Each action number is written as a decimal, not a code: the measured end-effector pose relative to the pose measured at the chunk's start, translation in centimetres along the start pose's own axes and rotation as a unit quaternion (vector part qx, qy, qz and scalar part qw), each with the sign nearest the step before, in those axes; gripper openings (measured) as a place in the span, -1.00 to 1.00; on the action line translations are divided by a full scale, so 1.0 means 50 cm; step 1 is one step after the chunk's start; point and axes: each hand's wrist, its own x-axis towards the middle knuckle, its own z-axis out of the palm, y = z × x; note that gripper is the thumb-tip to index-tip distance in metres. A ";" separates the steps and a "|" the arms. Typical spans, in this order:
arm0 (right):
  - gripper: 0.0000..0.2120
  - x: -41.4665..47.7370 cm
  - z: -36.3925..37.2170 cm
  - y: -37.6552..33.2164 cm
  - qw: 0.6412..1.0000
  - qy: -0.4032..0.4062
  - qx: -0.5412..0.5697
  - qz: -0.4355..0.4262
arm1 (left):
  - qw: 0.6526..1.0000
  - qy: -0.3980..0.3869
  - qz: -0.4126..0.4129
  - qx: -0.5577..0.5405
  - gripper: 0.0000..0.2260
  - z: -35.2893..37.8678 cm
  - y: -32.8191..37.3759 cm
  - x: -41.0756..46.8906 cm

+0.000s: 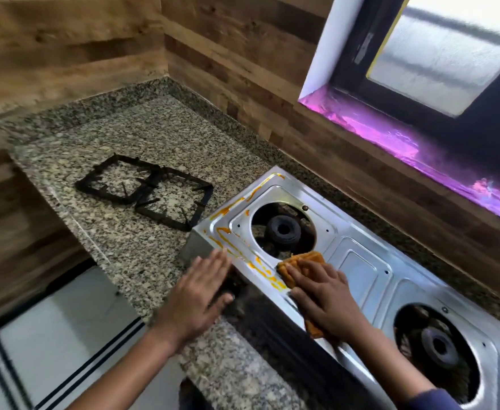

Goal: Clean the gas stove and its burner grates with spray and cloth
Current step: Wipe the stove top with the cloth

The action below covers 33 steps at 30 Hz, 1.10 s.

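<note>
Right hand (pixel 325 297) is flat on the orange cloth (pixel 304 260), fingers spread, pressing it onto the steel stove (pixel 361 261) just in front of the left burner (pixel 282 233). The cloth's far end pokes out past the fingertips, and another bit shows under the wrist. Yellow-orange smears (pixel 260 266) run right beside the cloth and on around the stove's left rim. Left hand (pixel 198 297) is released, fingers straight and holding nothing, at the stove's front left corner; it's blurred, so I can't tell whether it touches. Both burner grates (pixel 154 182) are off the stove, lying overlapped on the speckled counter (pixel 124 137) to its left. The right burner (pixel 441 344) sits bare. A frosted window (pixel 438 54) is above the stove.
</note>
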 end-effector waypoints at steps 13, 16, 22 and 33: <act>-0.33 0.192 0.070 -0.245 0.990 0.026 0.056 0.127 | 0.898 0.035 -0.275 -0.341 -0.55 -0.093 -0.073 0.071; -0.38 0.301 0.077 -0.281 0.990 0.035 0.059 0.124 | 0.831 0.022 -0.305 -0.465 -0.26 -0.093 -0.109 0.079; -0.44 0.471 0.085 -0.286 0.986 0.045 0.038 0.158 | 0.738 0.023 -0.361 -0.569 -0.20 -0.097 -0.142 0.098; -0.46 0.275 0.071 -0.230 0.981 -0.035 0.049 -0.185 | 0.792 0.051 -0.312 -0.522 0.01 -0.112 -0.201 0.149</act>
